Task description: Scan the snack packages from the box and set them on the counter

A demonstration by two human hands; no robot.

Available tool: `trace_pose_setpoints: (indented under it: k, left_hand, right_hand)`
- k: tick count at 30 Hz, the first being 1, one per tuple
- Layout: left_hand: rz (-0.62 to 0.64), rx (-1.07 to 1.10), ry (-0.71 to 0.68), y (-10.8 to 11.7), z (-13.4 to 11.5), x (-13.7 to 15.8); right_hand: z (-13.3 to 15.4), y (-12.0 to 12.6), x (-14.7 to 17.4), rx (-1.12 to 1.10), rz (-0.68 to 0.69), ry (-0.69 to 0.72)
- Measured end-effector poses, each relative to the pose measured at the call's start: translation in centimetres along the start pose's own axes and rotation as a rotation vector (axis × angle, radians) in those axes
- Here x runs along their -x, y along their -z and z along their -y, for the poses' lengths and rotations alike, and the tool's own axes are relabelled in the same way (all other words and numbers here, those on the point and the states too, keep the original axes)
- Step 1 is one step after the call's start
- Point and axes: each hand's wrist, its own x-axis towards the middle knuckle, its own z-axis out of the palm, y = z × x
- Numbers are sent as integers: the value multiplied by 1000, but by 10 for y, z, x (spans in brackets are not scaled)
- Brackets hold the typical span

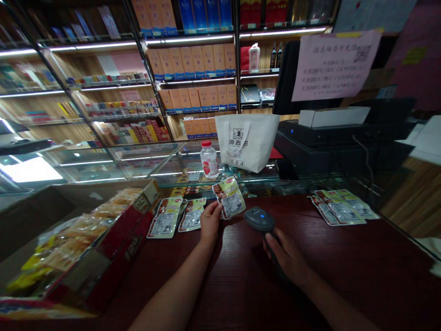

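My left hand (210, 224) pinches the lower left edge of a snack packet (230, 197), holding it tilted up above the dark red counter (234, 266). In my right hand (284, 253) is a black barcode scanner (260, 219), gripped by its handle. Its head points toward the packet, and a small blue light shows on top. Two similar packets, a left one (165, 218) and another beside it (193, 214), lie just left of my left hand. Several more packets (341, 207) lie overlapping at the counter's right side.
An open cardboard box (127, 234) of wrapped food stands at left. Behind the packets are a bottle with a red cap (209, 161) and a white carrier bag (246, 142) on glass. A monitor (285, 78) with a paper notice stands back right; a cable (367, 156) hangs below.
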Motion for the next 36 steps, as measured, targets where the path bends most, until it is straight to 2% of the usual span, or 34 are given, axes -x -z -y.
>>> trace_pose_setpoints:
  k: [11, 24, 29, 36]
  left_hand:
    - [-42, 7, 28, -5, -3, 4]
    - [8, -9, 33, 0, 1, 1]
    - [-36, -174, 42, 11, -10, -5]
    - [-91, -506, 46, 45, -37, -29]
  right_hand:
    - [0, 0, -1, -28, -9, 15]
    - [-6, 0, -3, -27, -9, -25]
    - [-6, 1, -4, -50, -34, -50]
    - [-3, -1, -5, -80, -72, -49]
